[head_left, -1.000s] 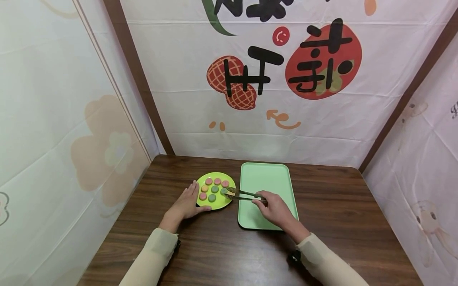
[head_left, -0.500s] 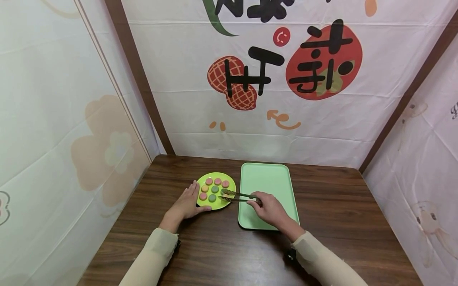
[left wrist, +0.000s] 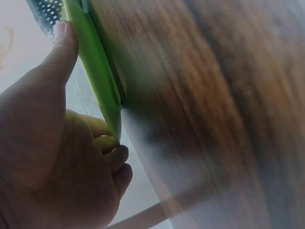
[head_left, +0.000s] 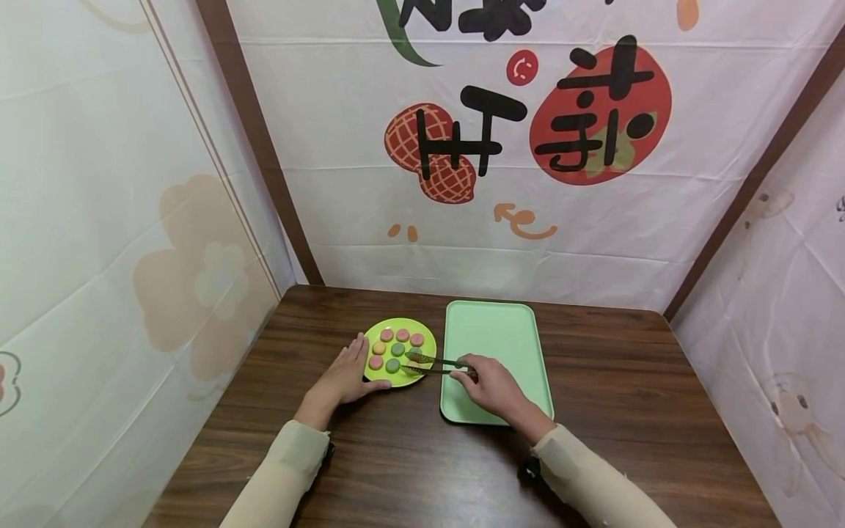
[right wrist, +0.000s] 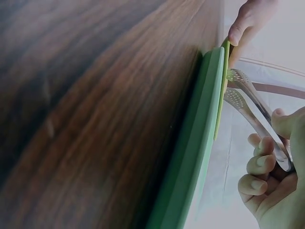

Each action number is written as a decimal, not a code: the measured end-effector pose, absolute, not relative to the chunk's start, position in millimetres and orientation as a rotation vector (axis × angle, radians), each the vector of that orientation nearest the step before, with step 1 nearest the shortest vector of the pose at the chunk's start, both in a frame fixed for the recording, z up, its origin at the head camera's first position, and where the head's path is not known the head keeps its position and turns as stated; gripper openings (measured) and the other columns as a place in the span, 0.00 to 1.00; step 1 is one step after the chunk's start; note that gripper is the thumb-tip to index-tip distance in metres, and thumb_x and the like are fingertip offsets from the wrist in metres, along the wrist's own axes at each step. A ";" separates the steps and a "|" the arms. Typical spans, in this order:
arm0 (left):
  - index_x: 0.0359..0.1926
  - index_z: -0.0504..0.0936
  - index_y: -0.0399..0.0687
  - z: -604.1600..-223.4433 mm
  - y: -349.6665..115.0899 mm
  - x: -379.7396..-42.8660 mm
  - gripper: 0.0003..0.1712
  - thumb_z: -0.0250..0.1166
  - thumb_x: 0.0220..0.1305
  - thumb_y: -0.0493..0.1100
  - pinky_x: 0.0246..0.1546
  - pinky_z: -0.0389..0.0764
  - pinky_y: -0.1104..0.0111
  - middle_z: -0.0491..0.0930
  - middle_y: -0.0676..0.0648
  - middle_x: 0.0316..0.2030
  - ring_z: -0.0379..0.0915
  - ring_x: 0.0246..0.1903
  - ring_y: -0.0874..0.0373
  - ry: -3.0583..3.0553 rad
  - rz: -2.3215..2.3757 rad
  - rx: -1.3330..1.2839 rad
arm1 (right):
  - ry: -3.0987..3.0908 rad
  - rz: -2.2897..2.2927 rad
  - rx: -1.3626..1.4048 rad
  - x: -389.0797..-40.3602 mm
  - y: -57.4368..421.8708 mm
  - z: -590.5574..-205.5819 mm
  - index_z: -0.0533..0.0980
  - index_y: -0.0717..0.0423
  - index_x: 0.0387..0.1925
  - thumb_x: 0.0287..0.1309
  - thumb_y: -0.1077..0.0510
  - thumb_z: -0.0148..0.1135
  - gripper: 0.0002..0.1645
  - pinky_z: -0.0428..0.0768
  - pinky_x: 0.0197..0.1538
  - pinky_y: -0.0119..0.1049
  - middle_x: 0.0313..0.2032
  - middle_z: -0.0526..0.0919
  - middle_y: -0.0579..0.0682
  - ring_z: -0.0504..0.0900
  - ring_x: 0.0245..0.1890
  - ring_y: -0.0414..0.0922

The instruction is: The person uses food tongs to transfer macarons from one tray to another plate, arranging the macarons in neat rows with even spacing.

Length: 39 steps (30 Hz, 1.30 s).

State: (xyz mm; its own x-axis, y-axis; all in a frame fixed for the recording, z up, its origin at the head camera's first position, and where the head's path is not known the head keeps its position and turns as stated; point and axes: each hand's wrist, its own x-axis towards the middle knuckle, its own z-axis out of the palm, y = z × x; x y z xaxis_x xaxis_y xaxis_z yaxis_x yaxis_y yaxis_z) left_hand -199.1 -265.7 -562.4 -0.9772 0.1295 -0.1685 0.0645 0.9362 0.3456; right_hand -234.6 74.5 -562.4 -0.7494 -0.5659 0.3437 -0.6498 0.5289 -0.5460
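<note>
My left hand (head_left: pixel 342 375) holds the lime-green plate (head_left: pixel 404 382) at its left side, fingers along the rim and thumb across the near edge. In the left wrist view the thumb lies by the plate's edge (left wrist: pixel 97 67). Several macarons in pink, green and yellow-orange sit on the plate, among them a green macaron (head_left: pixel 392 365). My right hand (head_left: pixel 490 387) grips metal tongs (head_left: pixel 439 371) with perforated tips. The tips stand apart over the plate's right part, around a yellow-orange macaron (head_left: pixel 414 364) that they partly cover. Whether they touch it I cannot tell.
A mint-green rectangular tray (head_left: pixel 491 326) stands just right of the plate, under my right hand. Both are on a dark brown wooden table (head_left: pixel 409 469). Printed cloth walls (head_left: pixel 343 213) enclose the table at the back and sides.
My right hand has moved slightly left with the tongs, whose tips now reach farther over the plate. My left hand and the plate stay in place.
</note>
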 end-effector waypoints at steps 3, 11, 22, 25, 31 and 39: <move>0.84 0.43 0.26 -562.9 -266.0 -199.3 0.68 0.67 0.71 0.70 0.84 0.45 0.46 0.37 0.28 0.84 0.38 0.84 0.33 2.905 0.506 0.148 | -2.640 1.011 1.052 -234.6 73.7 -562.4 0.86 0.57 0.48 0.75 0.49 0.69 0.15 0.83 0.34 0.35 0.31 0.86 0.39 0.80 0.28 0.31; 0.84 0.43 0.26 -562.1 -265.5 -199.1 0.68 0.68 0.71 0.70 0.84 0.45 0.46 0.37 0.28 0.84 0.38 0.84 0.35 2.896 0.522 0.151 | -2.647 1.014 1.056 -234.8 72.3 -562.1 0.87 0.58 0.50 0.75 0.50 0.68 0.15 0.82 0.34 0.34 0.32 0.86 0.39 0.80 0.28 0.31; 0.84 0.43 0.26 -563.7 -266.1 -199.8 0.68 0.68 0.70 0.70 0.84 0.46 0.46 0.37 0.28 0.84 0.38 0.84 0.34 2.906 0.517 0.149 | -2.654 0.999 1.043 -234.6 70.8 -561.8 0.86 0.59 0.51 0.75 0.50 0.68 0.17 0.85 0.36 0.37 0.33 0.89 0.43 0.84 0.30 0.36; 0.84 0.43 0.26 -564.0 -266.1 -199.8 0.68 0.68 0.70 0.70 0.84 0.46 0.46 0.38 0.28 0.84 0.38 0.84 0.34 2.908 0.519 0.148 | -2.654 0.995 1.038 -234.2 70.6 -561.4 0.86 0.60 0.52 0.75 0.50 0.69 0.17 0.85 0.36 0.37 0.34 0.89 0.43 0.84 0.30 0.36; 0.84 0.43 0.26 -563.5 -265.6 -199.0 0.68 0.68 0.70 0.70 0.84 0.45 0.46 0.37 0.28 0.84 0.38 0.84 0.35 2.901 0.526 0.146 | -2.670 0.995 1.028 -233.5 70.5 -560.5 0.86 0.59 0.52 0.75 0.49 0.68 0.18 0.84 0.34 0.36 0.32 0.87 0.41 0.81 0.29 0.33; 0.84 0.42 0.27 -562.7 -265.3 -198.7 0.68 0.68 0.70 0.70 0.84 0.45 0.46 0.36 0.29 0.85 0.37 0.84 0.33 2.893 0.536 0.134 | -2.669 1.029 1.019 -233.7 72.6 -559.2 0.86 0.59 0.52 0.76 0.48 0.68 0.18 0.82 0.34 0.35 0.33 0.87 0.41 0.80 0.29 0.32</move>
State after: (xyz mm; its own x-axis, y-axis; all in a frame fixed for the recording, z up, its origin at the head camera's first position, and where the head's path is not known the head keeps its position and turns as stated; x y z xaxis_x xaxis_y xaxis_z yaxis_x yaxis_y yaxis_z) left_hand -198.7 -265.3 -562.7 -0.9768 0.1238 -0.1750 0.0529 0.9302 0.3632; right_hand -233.7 72.6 -559.2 -0.7699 -0.5528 0.3188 -0.6237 0.5465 -0.5589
